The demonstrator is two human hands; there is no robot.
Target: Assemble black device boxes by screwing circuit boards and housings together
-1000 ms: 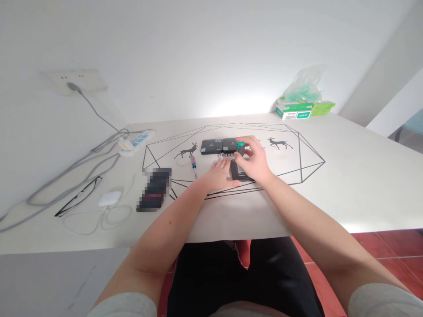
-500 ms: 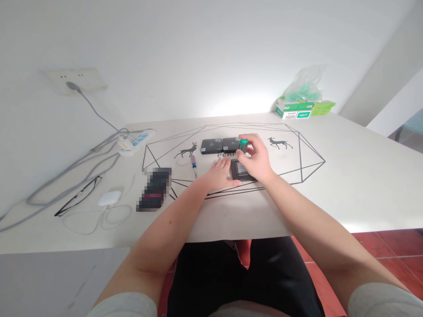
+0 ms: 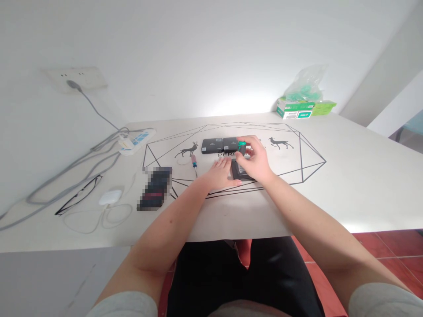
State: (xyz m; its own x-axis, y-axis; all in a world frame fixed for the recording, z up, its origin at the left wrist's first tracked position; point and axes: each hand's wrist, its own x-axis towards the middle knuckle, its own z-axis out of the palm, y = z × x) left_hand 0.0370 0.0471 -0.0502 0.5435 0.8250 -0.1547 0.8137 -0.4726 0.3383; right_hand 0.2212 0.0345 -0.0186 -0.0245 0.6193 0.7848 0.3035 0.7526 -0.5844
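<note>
A green-and-black screwdriver [image 3: 242, 148] stands upright in my right hand [image 3: 257, 159], fingers and thumb wrapped round its handle. Its tip is hidden. Below it lies a flat black box [image 3: 235, 171] with a pale label, partly covered by my right hand. My left hand [image 3: 218, 175] rests open on the table at the box's left side, its thumb along the near edge. Behind the hands sit two more black boxes, a left one [image 3: 212, 145] and a right one [image 3: 229, 144]. To the left lies a small screwdriver [image 3: 194, 164] with a pinkish-and-blue handle.
A blurred-out dark phone-like object [image 3: 155, 188] lies left of my forearm. Farther left are a white charger case [image 3: 110, 197] with its cable, glasses [image 3: 78, 195], and a power strip [image 3: 138, 141] with grey cords. Green-and-white boxes [image 3: 295, 108] and a plastic bag [image 3: 306, 86] stand back right.
My right hand and the screwdriver have shifted very slightly, the handle turning a little in the fingers. My left hand stays in place. The whole view has moved a touch.
</note>
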